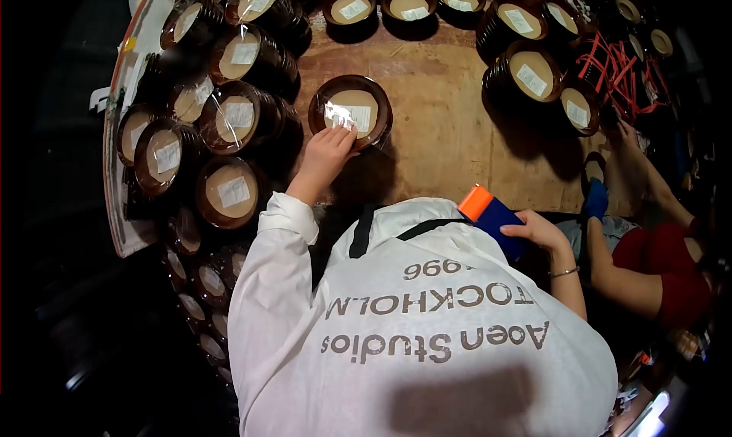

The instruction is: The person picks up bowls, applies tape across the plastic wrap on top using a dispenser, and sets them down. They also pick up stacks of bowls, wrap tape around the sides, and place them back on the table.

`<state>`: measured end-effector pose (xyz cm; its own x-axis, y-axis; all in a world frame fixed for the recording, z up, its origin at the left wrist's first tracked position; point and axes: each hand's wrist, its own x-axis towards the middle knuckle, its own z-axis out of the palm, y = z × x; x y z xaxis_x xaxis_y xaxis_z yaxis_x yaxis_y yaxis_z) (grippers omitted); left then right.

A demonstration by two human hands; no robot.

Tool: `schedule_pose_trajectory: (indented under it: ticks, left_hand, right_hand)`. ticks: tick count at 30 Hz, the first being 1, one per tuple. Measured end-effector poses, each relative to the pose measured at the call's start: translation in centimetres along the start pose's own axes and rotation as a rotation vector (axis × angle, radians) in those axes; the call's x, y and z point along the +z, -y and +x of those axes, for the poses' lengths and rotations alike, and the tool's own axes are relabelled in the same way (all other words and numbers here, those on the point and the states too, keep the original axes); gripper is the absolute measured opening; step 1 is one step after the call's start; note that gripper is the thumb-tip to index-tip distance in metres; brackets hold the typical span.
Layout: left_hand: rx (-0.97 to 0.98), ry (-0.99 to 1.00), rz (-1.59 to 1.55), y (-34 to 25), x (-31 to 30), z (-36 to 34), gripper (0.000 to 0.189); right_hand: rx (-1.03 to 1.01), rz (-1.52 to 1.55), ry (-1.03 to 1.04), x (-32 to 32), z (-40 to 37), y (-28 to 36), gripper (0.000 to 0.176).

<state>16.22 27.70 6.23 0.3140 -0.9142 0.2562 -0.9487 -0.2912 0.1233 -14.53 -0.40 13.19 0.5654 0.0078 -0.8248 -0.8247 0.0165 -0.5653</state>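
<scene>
A brown dish [329, 95] with a beige centre and shiny clear wrap lies on the wooden table in front of me. My left hand [329, 152] rests over its near edge, fingers stretched out, the fingertips at the white printed label [361, 117]. What lies beneath the fingertips is hidden. Close to my body, my right hand [540, 232] is closed around a blue, box-shaped handheld object [499, 227] with an orange end [476, 203]. Its exact kind is not clear.
Labelled brown dishes in stacks [242, 117] crowd the left side; more stacks [526, 77] stand at right. Several dishes [408, 8] line the far edge. Red straps [621, 71] lie tangled at far right. Beside me, another person's blue-gloved hand [596, 199] holds a dish.
</scene>
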Motion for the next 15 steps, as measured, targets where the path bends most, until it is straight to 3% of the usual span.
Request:
schedule_pose_trajectory:
  ticks: [3, 6, 8, 13, 15]
  left_hand:
    - [0.034, -0.078, -0.002, 0.2, 0.2, 0.2, 0.041]
    - [-0.013, 0.021, -0.035, 0.4, 0.4, 0.2, 0.042]
    - [0.01, -0.025, -0.029, 0.3, 0.4, 0.2, 0.042]
    - [0.001, -0.067, -0.049, -0.3, -0.3, 0.3, 0.04]
    - [-0.157, -0.081, -0.179, -0.9, -0.9, 0.4, 0.036]
  right_hand:
    - [0.044, -0.101, -0.072, -0.9, -0.1, -1.6, 0.038]
    - [0.125, -0.194, -0.167, 0.1, 1.3, 1.3, 0.044]
    - [-0.011, -0.24, -0.23, -0.7, 6.2, -1.0, 0.046]
    - [-0.068, -0.486, -0.291, 0.7, 16.7, 1.6, 0.055]
    - [-0.067, -0.514, -0.273, 1.6, 18.5, 4.1, 0.055]
